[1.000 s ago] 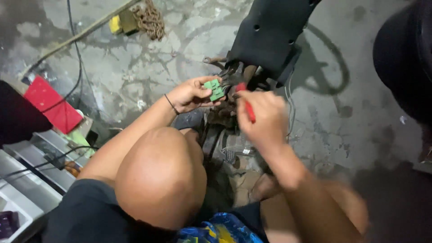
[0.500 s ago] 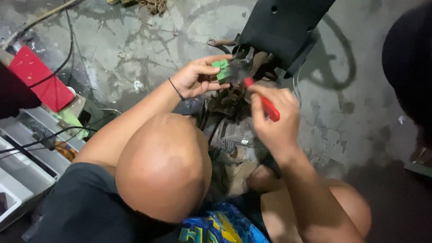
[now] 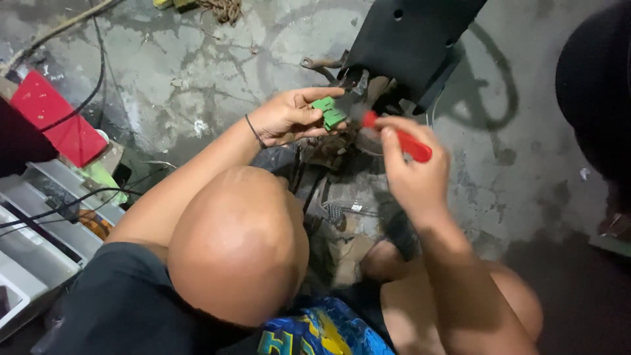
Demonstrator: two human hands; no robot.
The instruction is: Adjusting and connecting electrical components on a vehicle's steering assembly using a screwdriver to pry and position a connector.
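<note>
1. Nearest the camera, a bald head and a black shirt fill the lower frame, with bare knees folded over blue and yellow patterned shorts (image 3: 315, 335).
2. Further out, the right hand (image 3: 411, 174) is clenched round a red-handled screwdriver (image 3: 404, 140); its long axis runs from the palm up and left, the tip end aimed at the small green plastic connector block (image 3: 328, 113).
3. Across from it, the left hand (image 3: 289, 117) pinches that green block between thumb and fingertips, just left of the screwdriver's forward end; the left hand is plainly the nearer one, touching it.
4. Beyond both hands a black plastic panel (image 3: 411, 43) juts over tangled wiring.
5. Farthest off lie the cracked grey concrete floor (image 3: 197, 72) and a flat red box (image 3: 49, 118).
</note>
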